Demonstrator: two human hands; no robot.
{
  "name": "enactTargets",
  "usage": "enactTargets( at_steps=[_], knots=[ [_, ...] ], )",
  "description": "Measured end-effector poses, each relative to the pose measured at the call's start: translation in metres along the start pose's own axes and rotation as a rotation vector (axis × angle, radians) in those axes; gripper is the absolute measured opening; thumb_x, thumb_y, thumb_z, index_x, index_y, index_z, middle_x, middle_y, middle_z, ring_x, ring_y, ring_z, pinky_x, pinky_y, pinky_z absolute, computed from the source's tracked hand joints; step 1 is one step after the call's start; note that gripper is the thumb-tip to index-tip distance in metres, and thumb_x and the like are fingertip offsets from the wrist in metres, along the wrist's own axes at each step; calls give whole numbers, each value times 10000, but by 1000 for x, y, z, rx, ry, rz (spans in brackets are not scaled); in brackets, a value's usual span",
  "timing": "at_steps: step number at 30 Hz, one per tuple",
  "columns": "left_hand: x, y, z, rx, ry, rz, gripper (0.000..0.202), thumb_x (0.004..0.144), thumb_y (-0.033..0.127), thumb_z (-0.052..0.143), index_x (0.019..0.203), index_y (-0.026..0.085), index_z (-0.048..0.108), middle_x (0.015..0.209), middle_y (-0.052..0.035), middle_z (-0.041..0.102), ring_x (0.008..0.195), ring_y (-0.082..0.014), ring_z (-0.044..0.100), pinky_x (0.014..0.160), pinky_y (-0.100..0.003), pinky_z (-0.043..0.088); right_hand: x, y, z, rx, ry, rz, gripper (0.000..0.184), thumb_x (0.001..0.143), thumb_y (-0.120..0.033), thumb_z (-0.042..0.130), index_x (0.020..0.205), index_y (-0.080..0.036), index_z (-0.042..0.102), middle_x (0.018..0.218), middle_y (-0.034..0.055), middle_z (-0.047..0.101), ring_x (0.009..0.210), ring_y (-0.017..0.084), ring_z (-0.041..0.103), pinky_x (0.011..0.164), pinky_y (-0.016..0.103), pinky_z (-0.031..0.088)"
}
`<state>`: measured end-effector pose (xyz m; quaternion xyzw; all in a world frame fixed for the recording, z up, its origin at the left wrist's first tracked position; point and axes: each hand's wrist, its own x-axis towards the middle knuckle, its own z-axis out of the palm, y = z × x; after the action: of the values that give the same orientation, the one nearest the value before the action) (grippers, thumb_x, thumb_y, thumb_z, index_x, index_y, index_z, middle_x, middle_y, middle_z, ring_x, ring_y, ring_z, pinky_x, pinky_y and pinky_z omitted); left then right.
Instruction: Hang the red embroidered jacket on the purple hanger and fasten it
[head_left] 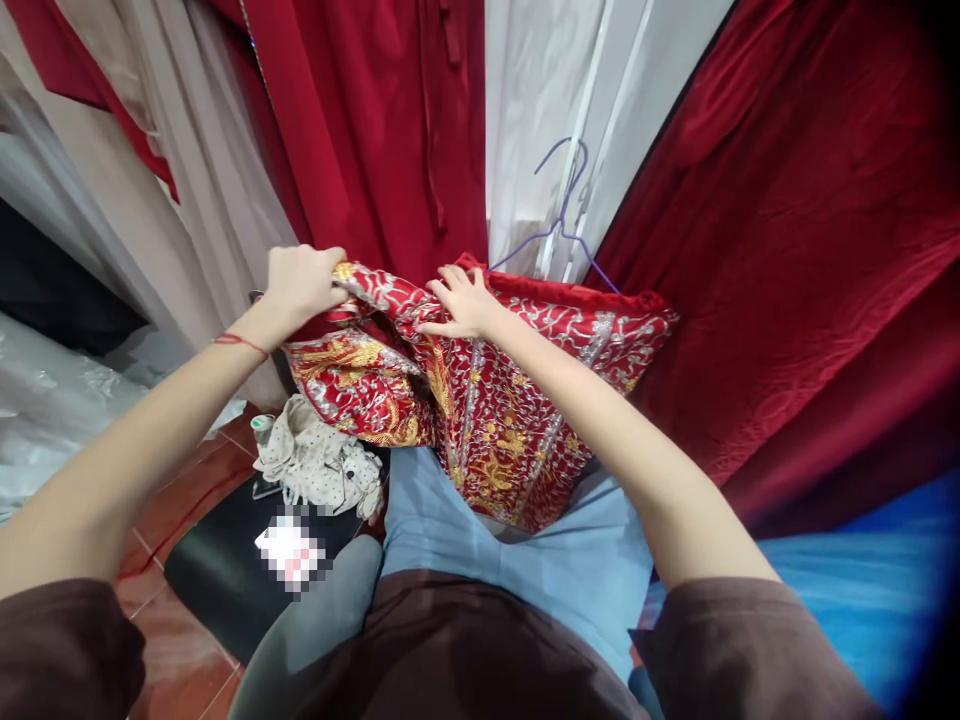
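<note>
Left hand (302,280) clutching garment (510,435), dotted cloth (319,462) on seat (217,572)

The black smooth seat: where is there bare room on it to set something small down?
Bare: the black smooth seat, left of the blurred white item, out to the rim. Crowded: its far end, where the cream dotted cloth lies bunched.

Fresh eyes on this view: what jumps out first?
The red garment embroidered in gold and silver, mid-picture, draws the eye first, with the left hand gripping it and the right hand laid on it. A thin purple wire hanger rises above it. Deep red cloth hangs at right.
</note>
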<state>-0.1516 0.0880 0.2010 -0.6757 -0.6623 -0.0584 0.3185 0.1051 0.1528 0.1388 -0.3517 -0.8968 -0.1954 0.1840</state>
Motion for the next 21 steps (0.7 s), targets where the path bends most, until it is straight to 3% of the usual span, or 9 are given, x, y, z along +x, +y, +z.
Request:
enactTargets(
  at_steps=[3, 5, 9, 12, 14, 17, 21],
  knots=[
    [24, 32, -6, -13, -54, 145, 418, 844, 408, 569, 1141, 119, 623, 958, -175, 686, 968, -365, 648, 779, -393, 401, 0, 19, 8, -42, 60, -29, 837, 856, -737, 452, 1345, -58, 472, 1469, 266, 414, 1379, 415, 323, 1097, 624, 209],
    [38, 52, -6, -35, -71, 264, 541, 843, 471, 577, 1239, 102, 562, 991, -184, 684, 1012, -378, 638, 833, -399, 391, 0, 36, 16, -44, 60, -12, 868, 847, -745, 459, 1371, -53, 454, 1477, 266, 409, 1390, 410, 313, 1106, 619, 193],
    [57, 85, 2, -22, -82, 475, 808, 797, 552, 634, 1424, 101, 396, 989, -197, 707, 1000, -358, 656, 831, -374, 388, 4, 62, 28, -49, 118, 178, 784, 950, -611, 376, 1405, 28, 387, 1388, 288, 492, 1302, 385, 424, 1097, 553, 226],
    [66, 94, 18, -14, -107, 647, 633, 857, 506, 581, 1393, 185, 484, 929, -169, 734, 937, -303, 682, 794, -357, 390, 8, 67, 33, -54, 142, 234, 591, 989, -449, 344, 1298, 37, 476, 1193, 250, 613, 1104, 357, 533, 1025, 513, 290],
    [73, 87, 33, 4, -137, 715, 493, 883, 491, 549, 1309, 246, 582, 894, -147, 743, 908, -279, 691, 774, -347, 391, 6, 63, 36, -87, 182, 222, 464, 985, -362, 335, 1175, -1, 556, 1110, 227, 634, 1032, 344, 532, 988, 506, 303],
    [91, 61, 56, 40, -185, 639, 464, 865, 572, 548, 1167, 247, 683, 899, -153, 747, 924, -289, 695, 755, -329, 398, -5, 56, 36, -145, 236, 158, 386, 983, -306, 313, 1037, -64, 609, 1019, 194, 642, 989, 321, 507, 971, 494, 294],
    [121, 31, 81, -29, -202, 276, 642, 824, 734, 471, 1000, 181, 745, 915, -187, 743, 973, -317, 683, 759, -310, 416, -27, 55, 27, -148, 270, 36, 386, 1006, -327, 304, 920, -133, 626, 909, 133, 642, 918, 269, 490, 923, 435, 293]
  ],
)
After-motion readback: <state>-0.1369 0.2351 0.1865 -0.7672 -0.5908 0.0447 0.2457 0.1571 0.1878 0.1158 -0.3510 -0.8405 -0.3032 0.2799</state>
